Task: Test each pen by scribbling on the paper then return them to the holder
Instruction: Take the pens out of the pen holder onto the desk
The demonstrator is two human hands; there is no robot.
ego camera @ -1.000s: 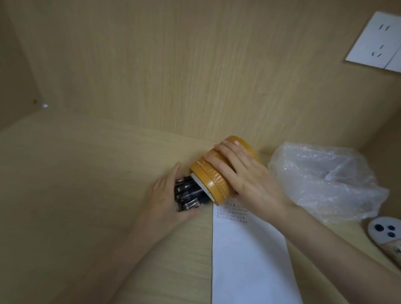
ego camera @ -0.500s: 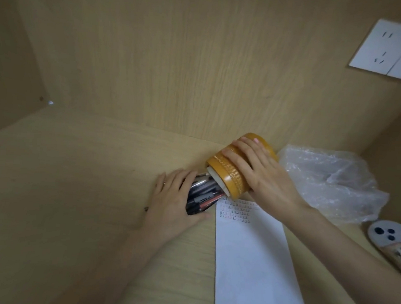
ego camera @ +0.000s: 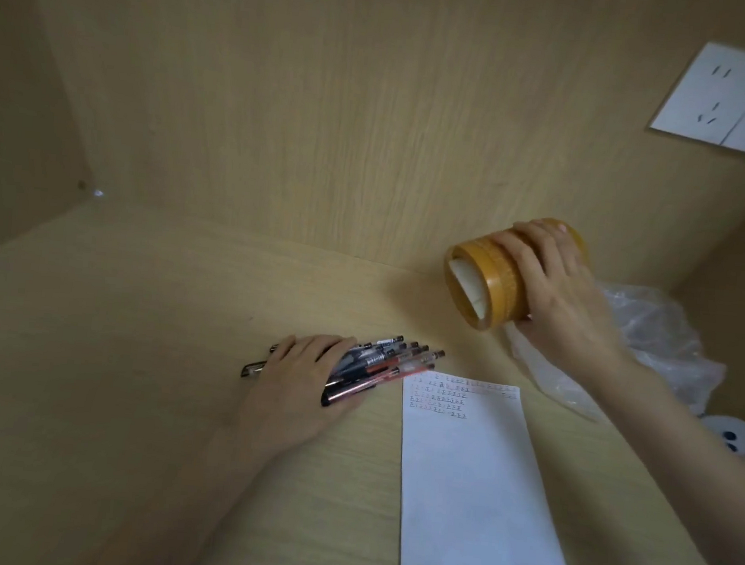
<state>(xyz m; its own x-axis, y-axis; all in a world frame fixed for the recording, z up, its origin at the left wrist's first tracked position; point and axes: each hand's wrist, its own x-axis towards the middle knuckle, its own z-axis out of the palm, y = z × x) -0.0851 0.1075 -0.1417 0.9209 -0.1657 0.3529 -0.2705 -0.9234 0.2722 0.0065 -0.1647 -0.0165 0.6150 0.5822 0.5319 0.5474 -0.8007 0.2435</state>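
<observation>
While right hand (ego camera: 558, 298) fingers clasp holder (ego camera: 473, 291), left hand (ego camera: 298, 384) fingers rest straight on pens (ego camera: 395, 358).

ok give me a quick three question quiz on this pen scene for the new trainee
1. True or false: the pens are inside the holder.
2. Which hand grips the holder? A left, B right, C neither.
3. Which end of the paper carries the scribbles?
Key: 1 false, they lie on the desk under the left hand; 2 B, the right hand; 3 the far end, nearest the pens.
</observation>
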